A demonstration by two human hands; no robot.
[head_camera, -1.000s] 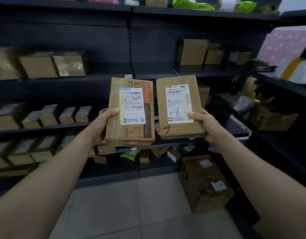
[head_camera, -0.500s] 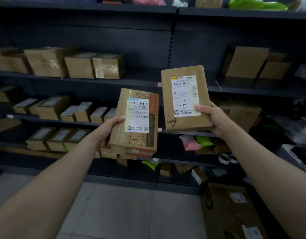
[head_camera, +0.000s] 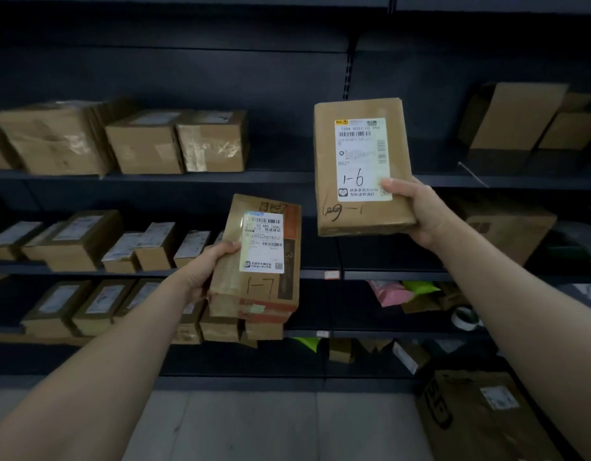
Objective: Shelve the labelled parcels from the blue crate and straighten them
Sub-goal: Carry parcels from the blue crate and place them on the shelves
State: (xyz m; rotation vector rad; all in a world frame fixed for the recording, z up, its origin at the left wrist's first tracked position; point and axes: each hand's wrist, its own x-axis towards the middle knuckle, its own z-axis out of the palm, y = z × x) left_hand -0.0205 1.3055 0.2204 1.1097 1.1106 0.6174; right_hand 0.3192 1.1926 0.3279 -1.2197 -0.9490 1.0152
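- Left hand (head_camera: 208, 267): is gripping the 1-7 parcel (head_camera: 258, 261) by its left edge, thumb lying on the front face, fingers hidden behind.
- 1-7 parcel: is being held upright and slightly tilted, label facing the camera, in front of the middle shelf (head_camera: 387, 275), lower than the other parcel.
- Right hand (head_camera: 420, 211): is gripping the 1-6 parcel (head_camera: 360, 168) at its lower right corner, thumb pressing on the white label.
- 1-6 parcel: is being held upright in the air, label facing the camera, in front of the upper shelf (head_camera: 271, 177).
- Hands: are staying apart, each clamped on its own parcel; the parcels are not touching.
- Big boxes (head_camera: 144, 143): are sitting in a row on the upper shelf, left.
- Small boxes (head_camera: 84, 239): are lining the middle shelf, left, with more on the shelf below.
- Pink bag (head_camera: 392, 292) and green bag (head_camera: 420, 287): are lying side by side under the middle shelf, right.
- Carton (head_camera: 480, 417): is resting on the floor (head_camera: 254, 424), lower right.
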